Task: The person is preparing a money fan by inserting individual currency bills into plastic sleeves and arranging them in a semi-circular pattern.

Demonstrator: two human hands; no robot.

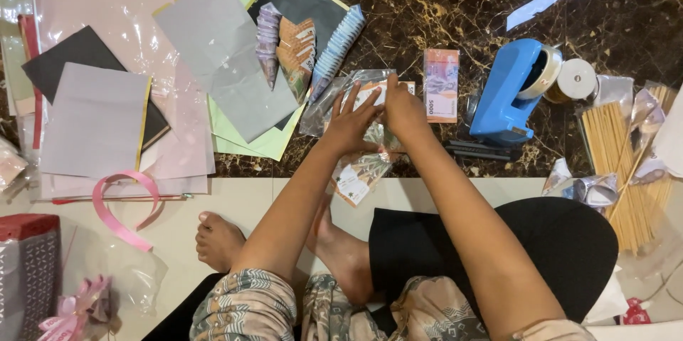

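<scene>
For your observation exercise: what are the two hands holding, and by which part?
Both the left hand and right hand grip a clear plastic sleeve at its middle.

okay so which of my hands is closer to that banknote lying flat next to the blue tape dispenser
Right. Your right hand lies just beside the flat banknote, which sits left of the blue tape dispenser. Your left hand is farther off, on the clear plastic sleeve.

We count two hands: one left hand (350, 124) and one right hand (400, 109). We count one blue tape dispenser (506, 92), one white tape roll (575, 79), one pink ribbon (122, 207), one flat banknote (441, 85) lying apart, two black sheets (67, 56), and two bare feet (217, 240). The wooden skewers (617, 149) form one bundle; individual sticks cannot be counted.
</scene>
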